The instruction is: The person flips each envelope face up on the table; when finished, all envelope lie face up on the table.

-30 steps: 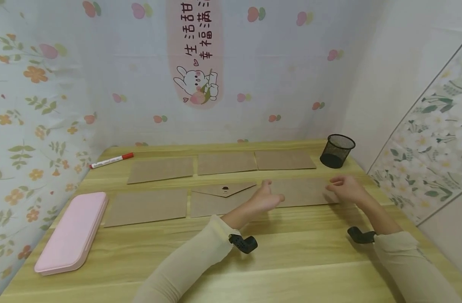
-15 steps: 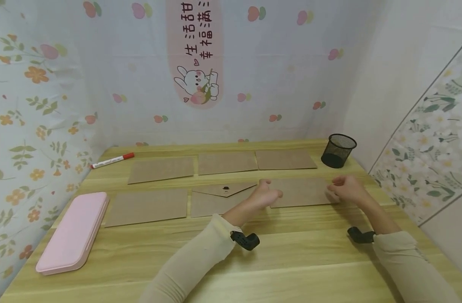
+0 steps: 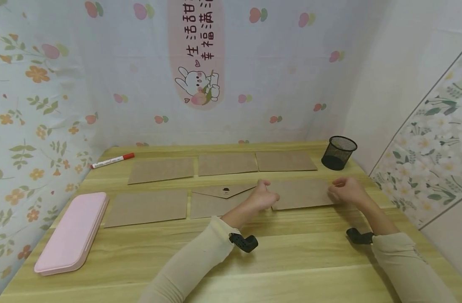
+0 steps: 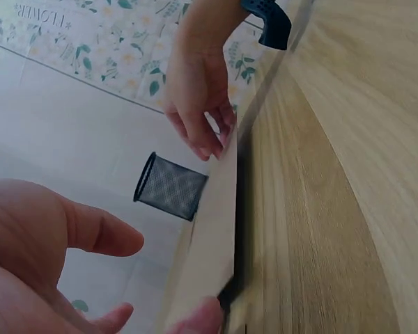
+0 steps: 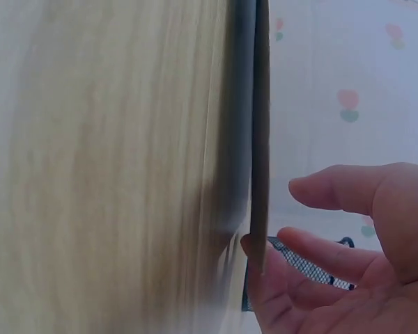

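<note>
A plain brown kraft envelope (image 3: 303,194) lies between the hands at the right of the near row. In the right wrist view its edge stands slightly off the table. My right hand (image 3: 350,191) has its fingers on both sides of the envelope's right end, gripping it. The left hand (image 3: 259,197) is at the opposite end, thumb and forefinger spread apart; in the left wrist view a fingertip (image 4: 205,314) touches the envelope's edge. Left of that hand lies an envelope with a pointed flap and small dark print (image 3: 216,205), partly hidden by the hand.
Another plain envelope (image 3: 147,206) ends the near row on the left. Three more form the far row, one in its middle (image 3: 227,163). A black mesh pen holder (image 3: 338,152) stands back right. A red-capped marker (image 3: 112,160) and a pink case (image 3: 73,231) lie left.
My left hand has drawn slightly leftward, uncovering the envelope's near left corner. The right hand has stayed nearly in place at the other end.
</note>
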{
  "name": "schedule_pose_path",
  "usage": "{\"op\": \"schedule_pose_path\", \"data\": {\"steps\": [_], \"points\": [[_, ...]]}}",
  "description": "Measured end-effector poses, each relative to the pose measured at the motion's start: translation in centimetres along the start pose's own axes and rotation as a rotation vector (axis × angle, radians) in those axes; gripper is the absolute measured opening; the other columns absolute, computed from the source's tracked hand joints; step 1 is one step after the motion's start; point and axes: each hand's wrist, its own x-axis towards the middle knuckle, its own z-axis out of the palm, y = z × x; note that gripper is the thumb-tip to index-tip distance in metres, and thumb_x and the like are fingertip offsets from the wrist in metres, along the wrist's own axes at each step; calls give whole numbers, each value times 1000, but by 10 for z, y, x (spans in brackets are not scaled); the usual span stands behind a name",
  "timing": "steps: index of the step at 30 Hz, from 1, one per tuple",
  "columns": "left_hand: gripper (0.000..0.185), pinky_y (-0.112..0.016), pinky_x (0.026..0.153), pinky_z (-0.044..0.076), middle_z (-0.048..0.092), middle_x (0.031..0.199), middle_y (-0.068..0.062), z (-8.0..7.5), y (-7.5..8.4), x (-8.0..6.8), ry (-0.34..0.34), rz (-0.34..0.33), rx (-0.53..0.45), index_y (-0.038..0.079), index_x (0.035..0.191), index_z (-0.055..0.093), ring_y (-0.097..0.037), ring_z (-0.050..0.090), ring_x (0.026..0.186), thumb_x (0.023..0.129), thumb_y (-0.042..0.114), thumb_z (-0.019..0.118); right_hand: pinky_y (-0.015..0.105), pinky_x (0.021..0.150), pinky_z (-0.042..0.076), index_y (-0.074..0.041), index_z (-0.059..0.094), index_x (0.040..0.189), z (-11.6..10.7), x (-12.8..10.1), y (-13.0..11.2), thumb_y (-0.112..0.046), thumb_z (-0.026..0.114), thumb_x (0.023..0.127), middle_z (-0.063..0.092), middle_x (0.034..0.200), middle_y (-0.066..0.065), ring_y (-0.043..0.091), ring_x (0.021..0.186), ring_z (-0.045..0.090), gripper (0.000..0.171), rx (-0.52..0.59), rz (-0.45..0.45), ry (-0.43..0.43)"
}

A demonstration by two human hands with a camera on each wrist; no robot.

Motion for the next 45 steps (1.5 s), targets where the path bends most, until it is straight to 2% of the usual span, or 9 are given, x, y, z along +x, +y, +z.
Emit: {"op": "schedule_pose_path", "data": {"steps": [3, 7, 12, 15, 18, 27, 36, 41, 45], "points": [[50, -24, 44, 25, 45, 85, -3, -2, -3, 0, 9, 18, -26, 4, 131, 36, -9, 25, 45, 85, 1, 57, 34, 70, 47, 15, 56, 112, 1, -1, 3, -19, 60, 85, 61, 104, 30, 42, 95, 57, 43, 12, -4, 40], [43, -22, 44, 31, 50, 104, -9, -4, -6, 3, 53, 51, -44, 4, 125, 44, -10, 38, 53, 85, -2, 58, 28, 63, 47, 15, 58, 110, 0, -1, 7, -17, 61, 85, 63, 100, 28, 33, 85, 61, 40, 32, -11, 82], [40, -22, 43, 33, 51, 86, -3, -6, -8, 8, 106, 63, -98, 4, 119, 48, -16, 48, 57, 83, -7, 57, 28, 61, 48, 15, 58, 110, -5, -3, 5, -20, 61, 88, 61, 100, 28, 28, 82, 60, 41, 62, -1, 81], [37, -24, 42, 37, 55, 77, -3, -8, -8, 11, 143, 57, -104, 4, 117, 50, -19, 53, 56, 83, -7, 57, 28, 62, 48, 13, 59, 112, -9, -5, 1, -21, 61, 89, 60, 103, 28, 27, 83, 59, 42, 74, 2, 75], [34, -26, 45, 43, 60, 73, -4, -10, -8, 12, 171, 53, -84, 2, 117, 52, -18, 57, 55, 84, -4, 58, 30, 61, 50, 12, 59, 113, -13, -7, -2, -23, 62, 88, 61, 105, 27, 17, 76, 59, 43, 102, 5, 71], [21, -30, 52, 49, 61, 70, -6, -16, -11, 16, 133, 42, -125, -1, 105, 63, -15, 53, 51, 84, 0, 58, 30, 63, 52, 10, 59, 115, -20, -8, 0, -29, 64, 88, 62, 106, 19, 4, 74, 56, 48, 168, 49, 91], [15, -33, 60, 54, 63, 77, -8, -19, -6, 12, 129, 49, -153, -1, 101, 63, -14, 58, 60, 87, 1, 59, 33, 66, 52, 11, 58, 115, -24, -8, -1, -30, 65, 87, 66, 89, 1, 8, 75, 60, 50, 232, 49, 70], [13, -33, 58, 53, 63, 78, -8, -19, -7, 13, 124, 63, -147, 1, 98, 64, -16, 59, 63, 86, 1, 59, 37, 68, 53, 9, 57, 114, -25, -10, 1, -31, 66, 87, 64, 87, -5, 4, 75, 59, 50, 249, 40, 82], [10, -31, 54, 51, 62, 80, -6, -20, -8, 14, 141, 77, -182, 3, 94, 64, -16, 58, 63, 85, 3, 61, 32, 66, 52, 9, 55, 112, -24, -13, 2, -28, 66, 87, 63, 82, -13, 3, 76, 60, 46, 323, 18, 91]]}}
